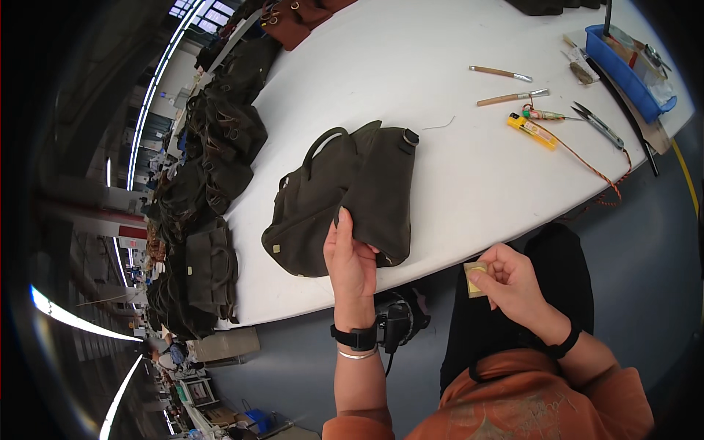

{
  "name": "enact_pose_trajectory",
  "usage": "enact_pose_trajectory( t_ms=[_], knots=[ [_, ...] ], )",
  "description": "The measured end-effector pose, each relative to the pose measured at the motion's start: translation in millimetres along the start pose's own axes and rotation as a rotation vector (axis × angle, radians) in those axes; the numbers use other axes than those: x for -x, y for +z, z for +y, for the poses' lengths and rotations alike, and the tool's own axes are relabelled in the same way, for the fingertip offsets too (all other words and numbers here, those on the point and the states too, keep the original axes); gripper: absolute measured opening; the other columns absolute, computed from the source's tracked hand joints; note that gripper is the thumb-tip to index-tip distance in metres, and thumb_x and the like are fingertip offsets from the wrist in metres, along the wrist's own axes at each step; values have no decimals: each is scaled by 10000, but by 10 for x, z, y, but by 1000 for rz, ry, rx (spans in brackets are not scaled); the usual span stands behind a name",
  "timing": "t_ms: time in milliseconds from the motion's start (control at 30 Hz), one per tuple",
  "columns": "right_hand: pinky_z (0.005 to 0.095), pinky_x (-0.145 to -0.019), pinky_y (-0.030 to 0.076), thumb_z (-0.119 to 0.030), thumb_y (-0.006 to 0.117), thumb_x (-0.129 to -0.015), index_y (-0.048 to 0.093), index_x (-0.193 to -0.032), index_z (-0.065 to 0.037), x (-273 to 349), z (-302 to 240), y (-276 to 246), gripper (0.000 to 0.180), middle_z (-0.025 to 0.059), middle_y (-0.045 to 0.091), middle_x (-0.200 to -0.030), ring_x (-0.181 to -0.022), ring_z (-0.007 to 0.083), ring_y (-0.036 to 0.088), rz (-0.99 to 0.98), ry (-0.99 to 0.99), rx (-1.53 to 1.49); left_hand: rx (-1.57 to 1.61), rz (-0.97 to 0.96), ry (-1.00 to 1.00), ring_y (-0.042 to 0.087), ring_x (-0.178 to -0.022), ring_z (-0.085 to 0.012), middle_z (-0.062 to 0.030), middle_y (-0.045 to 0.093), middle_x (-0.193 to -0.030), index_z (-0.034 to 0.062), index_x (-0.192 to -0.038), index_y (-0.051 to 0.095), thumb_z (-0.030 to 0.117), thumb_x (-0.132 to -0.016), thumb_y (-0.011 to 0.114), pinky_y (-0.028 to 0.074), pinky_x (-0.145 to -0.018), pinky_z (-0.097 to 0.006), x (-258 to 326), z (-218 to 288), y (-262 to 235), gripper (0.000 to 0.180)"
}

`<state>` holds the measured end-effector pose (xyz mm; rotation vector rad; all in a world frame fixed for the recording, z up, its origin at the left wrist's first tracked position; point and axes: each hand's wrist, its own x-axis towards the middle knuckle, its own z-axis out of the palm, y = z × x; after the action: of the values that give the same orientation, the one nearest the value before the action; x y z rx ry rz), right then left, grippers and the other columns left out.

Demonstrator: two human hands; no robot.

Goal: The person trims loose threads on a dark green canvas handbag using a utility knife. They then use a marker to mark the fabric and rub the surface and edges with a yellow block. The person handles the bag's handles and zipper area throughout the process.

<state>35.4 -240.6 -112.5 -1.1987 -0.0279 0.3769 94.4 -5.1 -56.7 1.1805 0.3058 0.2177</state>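
A dark olive handbag (334,194) lies tilted on the white table, its curved handle toward the far side and a metal ring at its far right corner. My left hand (350,257) grips the bag's near edge, thumb on top and the other fingers curled at its underside, partly hidden. A small pale tag sits on the bag's left corner. Over my lap, beyond the table's front edge, my right hand (513,282) pinches a small flat square (475,279), tan with a yellow middle. What the square is made of I cannot make out.
On the white table (455,183), to the right, lie two wooden-handled brushes (502,97), a yellow lighter (533,131), snips (598,126) on a braided cord and a blue tray (631,77) of tools. Several dark bags (213,268) crowd the left side; reddish-brown bags (293,22) are at the back.
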Motion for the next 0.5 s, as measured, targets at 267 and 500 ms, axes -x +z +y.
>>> enact_pose_trajectory(
  t_ms=[267,500],
  knots=[
    [164,-440,384,-66,647,-956,557,-956,2,-2,-61,-2,113,3,612,-721,-540,-8,499,-3,3,7,11,-70,50,609,-652,-124,-52,681,-894,9,-1113,591,271,-1055,508,496,-590,-258,83,-65,95,281],
    [167,-450,414,-102,643,-967,561,-967,14,-85,-298,160,142,10,621,-714,-545,-1,523,-37,11,32,-120,-116,109,592,-620,-85,-38,665,-863,45,-1141,564,289,-1055,512,502,-572,-236,106,-145,1,264]
  ],
)
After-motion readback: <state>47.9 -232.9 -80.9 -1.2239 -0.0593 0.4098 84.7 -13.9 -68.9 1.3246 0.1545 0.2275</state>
